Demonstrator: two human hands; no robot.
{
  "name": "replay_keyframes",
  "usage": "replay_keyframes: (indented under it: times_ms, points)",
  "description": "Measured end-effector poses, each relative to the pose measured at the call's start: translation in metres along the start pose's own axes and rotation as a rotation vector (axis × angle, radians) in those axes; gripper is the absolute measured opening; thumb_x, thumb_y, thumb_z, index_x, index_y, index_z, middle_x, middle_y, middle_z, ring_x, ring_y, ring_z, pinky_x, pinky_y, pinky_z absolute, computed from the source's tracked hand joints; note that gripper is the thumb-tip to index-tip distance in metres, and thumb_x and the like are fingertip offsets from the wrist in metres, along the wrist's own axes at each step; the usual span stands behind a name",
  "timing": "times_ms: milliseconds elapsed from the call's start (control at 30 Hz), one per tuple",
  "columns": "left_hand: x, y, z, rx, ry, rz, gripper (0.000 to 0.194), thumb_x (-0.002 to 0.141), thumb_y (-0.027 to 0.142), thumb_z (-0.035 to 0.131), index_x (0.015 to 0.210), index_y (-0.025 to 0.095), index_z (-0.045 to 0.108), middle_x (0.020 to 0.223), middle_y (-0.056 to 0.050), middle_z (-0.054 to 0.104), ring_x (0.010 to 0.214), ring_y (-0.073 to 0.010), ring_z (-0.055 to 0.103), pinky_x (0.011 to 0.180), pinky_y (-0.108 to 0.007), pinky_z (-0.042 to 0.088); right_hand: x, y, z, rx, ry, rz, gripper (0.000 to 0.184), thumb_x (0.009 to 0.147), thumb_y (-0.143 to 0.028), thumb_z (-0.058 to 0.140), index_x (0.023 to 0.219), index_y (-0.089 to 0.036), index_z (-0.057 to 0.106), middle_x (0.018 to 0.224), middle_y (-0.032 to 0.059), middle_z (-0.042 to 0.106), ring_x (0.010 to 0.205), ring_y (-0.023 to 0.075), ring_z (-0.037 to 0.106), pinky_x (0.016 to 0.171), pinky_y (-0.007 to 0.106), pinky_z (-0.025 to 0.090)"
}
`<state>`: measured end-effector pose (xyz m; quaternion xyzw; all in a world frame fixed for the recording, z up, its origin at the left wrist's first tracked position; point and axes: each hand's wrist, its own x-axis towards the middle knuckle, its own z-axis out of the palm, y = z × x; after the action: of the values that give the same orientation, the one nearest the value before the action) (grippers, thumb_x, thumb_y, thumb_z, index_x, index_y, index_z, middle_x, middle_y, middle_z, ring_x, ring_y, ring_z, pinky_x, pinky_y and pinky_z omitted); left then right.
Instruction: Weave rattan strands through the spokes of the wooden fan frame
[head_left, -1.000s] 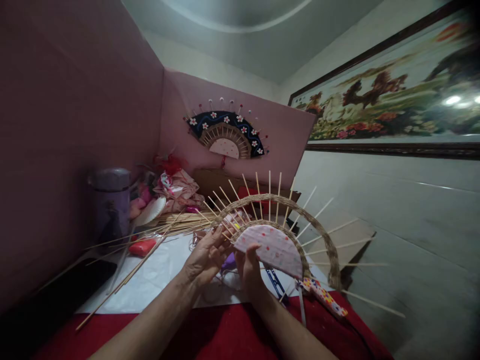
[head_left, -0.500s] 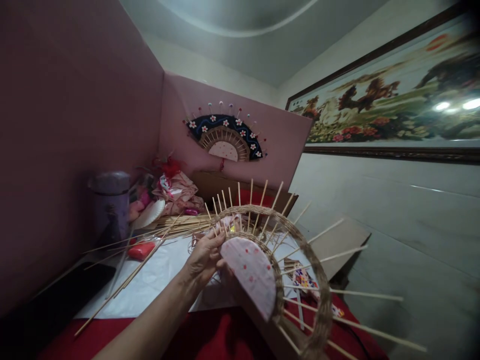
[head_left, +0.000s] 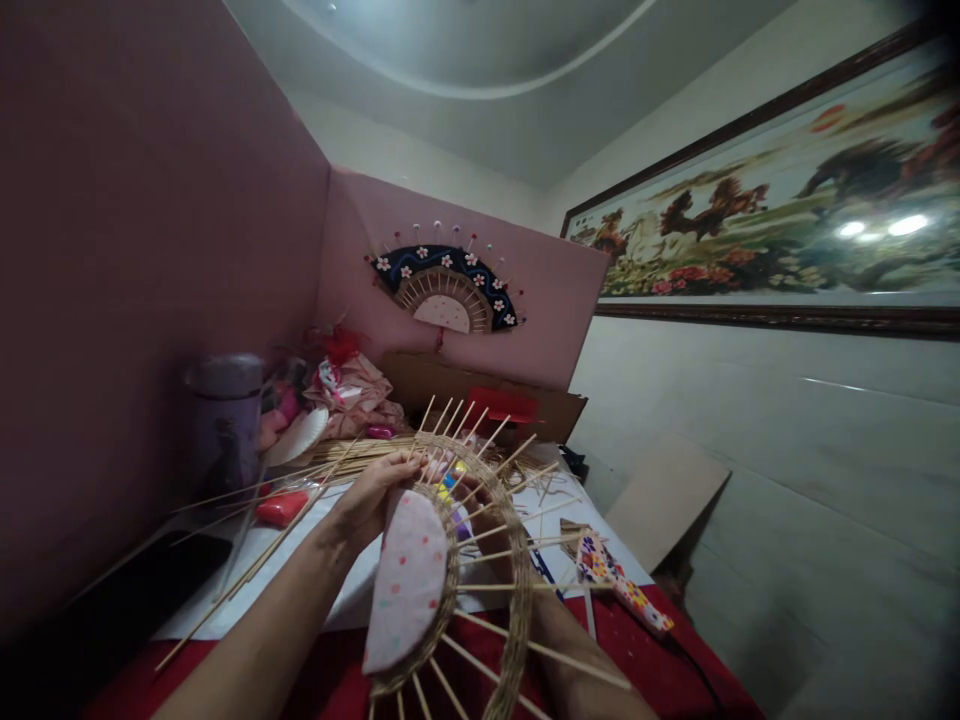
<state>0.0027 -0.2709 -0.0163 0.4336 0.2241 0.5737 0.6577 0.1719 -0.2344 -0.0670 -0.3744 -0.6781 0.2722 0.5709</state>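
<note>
A half-round fan frame (head_left: 517,560) of thin wooden sticks, bound by woven brown twine bands, is tilted on its side in front of me. At its core is a half-disc covered in pale pink dotted cloth (head_left: 409,580). My left hand (head_left: 379,495) is closed on the frame's upper left end, fingers near the sticks there. Behind the outer band and sticks is my right hand (head_left: 484,512), its forearm crossing under the frame. The sticks and band hide most of its fingers, so its grip is unclear.
Loose thin sticks (head_left: 247,575) lie on white paper (head_left: 337,600) over a red cloth (head_left: 315,690). A red packet (head_left: 281,505) and a purple tumbler (head_left: 225,430) stand left. A flower-patterned tool (head_left: 622,585) with a cord lies right. A finished fan (head_left: 450,290) hangs behind.
The fan frame has moved left and turned more upright on its side. My left hand has shifted left with it. My right hand and forearm now show behind the frame.
</note>
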Motion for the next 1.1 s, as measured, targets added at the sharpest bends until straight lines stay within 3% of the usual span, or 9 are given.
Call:
replay_keyframes:
  times_ms: [167,300,467,633,833,933,1100]
  points:
    - [-0.007,0.008,0.007,0.029,-0.132,-0.083,0.010,0.069,0.016,0.065,0.077,0.011,0.062,0.067,-0.005,0.065,0.056,-0.0106,0.058,0.056,-0.020,0.046,0.010,0.000,-0.011,0.113,-0.027,-0.020,0.022,0.070,-0.037,0.060,0.065,-0.016,0.063,0.057,0.0002,0.056,0.055,0.0140,0.050,0.052,0.026,0.038]
    - [-0.013,0.018,0.009,0.052,-0.200,-0.139,0.028,0.067,0.011,0.066,0.095,0.012,0.064,0.076,-0.006,0.067,0.063,-0.0113,0.061,0.061,-0.019,0.047,0.014,-0.008,-0.025,0.209,-0.100,0.010,0.024,0.069,-0.038,0.063,0.059,-0.016,0.059,0.056,-0.0006,0.055,0.055,0.0114,0.049,0.057,0.025,0.039]
    - [-0.019,0.026,0.008,0.074,-0.201,-0.194,0.038,0.063,0.006,0.066,0.100,0.013,0.063,0.083,-0.007,0.067,0.070,-0.0133,0.062,0.070,-0.022,0.047,0.011,-0.015,-0.034,0.357,-0.255,0.215,0.027,0.070,-0.041,0.063,0.063,-0.016,0.057,0.049,-0.0058,0.043,0.041,0.0056,0.036,0.041,0.020,0.030]
    - [-0.021,0.024,0.010,0.084,-0.207,-0.176,0.040,0.060,0.007,0.066,0.100,0.012,0.064,0.071,-0.006,0.067,0.068,-0.0173,0.062,0.067,-0.026,0.047,0.008,-0.017,-0.032,0.308,-0.401,0.425,0.027,0.062,-0.039,0.068,0.060,-0.015,0.054,0.041,-0.0093,0.034,0.034,0.0026,0.023,0.034,0.019,0.014]
    - [-0.021,0.016,0.018,0.043,-0.205,-0.142,0.043,0.055,0.006,0.067,0.097,0.014,0.066,0.085,-0.009,0.069,0.082,-0.0216,0.063,0.071,-0.027,0.047,0.008,-0.019,-0.032,0.288,-0.645,0.481,0.022,0.062,-0.033,0.065,0.058,-0.014,0.055,0.042,-0.0091,0.035,0.034,0.0014,0.022,0.034,0.018,0.014]
    - [-0.019,0.014,0.018,0.048,-0.209,-0.146,0.040,0.055,0.008,0.066,0.095,0.014,0.067,0.089,-0.010,0.068,0.085,-0.0217,0.062,0.074,-0.027,0.047,0.014,-0.019,-0.038,0.250,-0.635,0.461,0.022,0.061,-0.033,0.066,0.062,-0.014,0.057,0.042,-0.0089,0.037,0.034,0.0020,0.024,0.034,0.018,0.016]
    - [-0.014,0.012,0.011,0.090,-0.207,-0.180,0.041,0.055,0.009,0.068,0.095,0.012,0.066,0.085,-0.009,0.068,0.072,-0.0181,0.062,0.067,-0.025,0.047,0.028,-0.028,-0.061,0.127,-0.575,0.398,0.027,0.060,-0.037,0.068,0.068,-0.012,0.060,0.045,-0.0079,0.042,0.036,0.0023,0.027,0.033,0.018,0.017]
